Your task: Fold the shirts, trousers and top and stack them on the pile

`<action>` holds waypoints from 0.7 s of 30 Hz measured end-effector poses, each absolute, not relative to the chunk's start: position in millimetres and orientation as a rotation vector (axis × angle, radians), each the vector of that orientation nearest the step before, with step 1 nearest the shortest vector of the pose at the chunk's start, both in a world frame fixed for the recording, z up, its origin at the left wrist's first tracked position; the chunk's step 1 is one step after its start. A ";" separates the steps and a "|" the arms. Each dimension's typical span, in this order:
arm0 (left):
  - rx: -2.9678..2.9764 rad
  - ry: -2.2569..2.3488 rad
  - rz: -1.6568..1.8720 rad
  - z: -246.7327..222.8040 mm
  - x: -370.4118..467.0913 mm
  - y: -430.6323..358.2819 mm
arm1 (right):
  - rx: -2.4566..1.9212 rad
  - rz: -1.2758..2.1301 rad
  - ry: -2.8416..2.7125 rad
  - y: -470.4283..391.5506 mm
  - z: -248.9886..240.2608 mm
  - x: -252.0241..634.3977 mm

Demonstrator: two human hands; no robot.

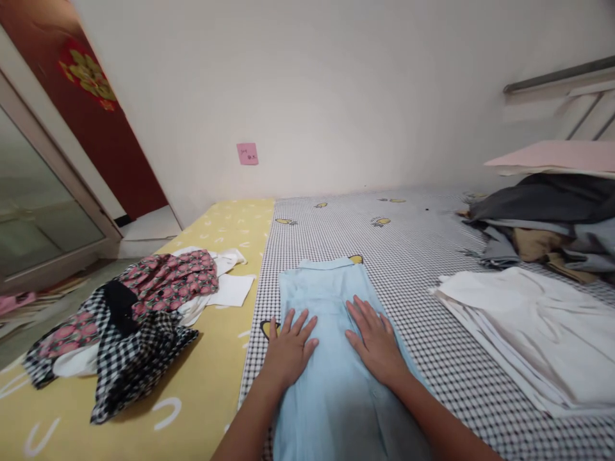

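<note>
A light blue collared shirt lies lengthwise in front of me on a checked bedsheet, its collar at the far end and its sides folded inward. My left hand rests on the shirt's left edge with fingers spread. On the right part of the shirt, my right hand lies flat, fingers stretched forward. Neither hand grips the cloth. The shirt's near end runs out of the bottom of the view.
Rumpled clothes, including a pink floral garment and a black-and-white checked garment, lie on the yellow sheet. At right are folded white clothes and a stack of dark clothes. A white wall stands behind the bed.
</note>
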State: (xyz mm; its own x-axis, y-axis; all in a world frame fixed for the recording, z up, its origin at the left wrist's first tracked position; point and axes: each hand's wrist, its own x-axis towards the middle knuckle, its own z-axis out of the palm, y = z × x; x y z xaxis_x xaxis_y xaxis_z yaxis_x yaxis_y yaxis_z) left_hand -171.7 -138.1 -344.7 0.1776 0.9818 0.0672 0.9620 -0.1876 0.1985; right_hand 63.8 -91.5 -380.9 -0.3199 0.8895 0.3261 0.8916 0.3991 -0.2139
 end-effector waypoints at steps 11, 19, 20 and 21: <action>2.355 1.884 0.396 -356.4 -180.2 -135.9 | -1.515 0.108 -2.402 -89.7 -375.5 55.9; 1.642 2.082 1.459 -371.2 -222.1 -163.7 | -1.531 0.108 -2.363 -86.1 -382.4 54.8; 1.597 2.103 1.493 -371.8 -225.4 -173.0 | -1.536 0.111 -2.365 -86.2 -382.0 54.4; 1.572 2.106 1.519 -372.9 -227.2 -183.2 | -1.543 0.115 -2.370 -86.6 -381.1 54.0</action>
State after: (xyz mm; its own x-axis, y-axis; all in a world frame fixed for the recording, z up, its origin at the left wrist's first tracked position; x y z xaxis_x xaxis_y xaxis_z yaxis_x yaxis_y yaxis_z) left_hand -227.2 -183.2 -372.9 -0.4592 0.7697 0.4435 0.6635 -0.0347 0.7473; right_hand 54.0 -86.6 -381.1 -0.3723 0.9034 0.2129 0.8784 0.4170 -0.2335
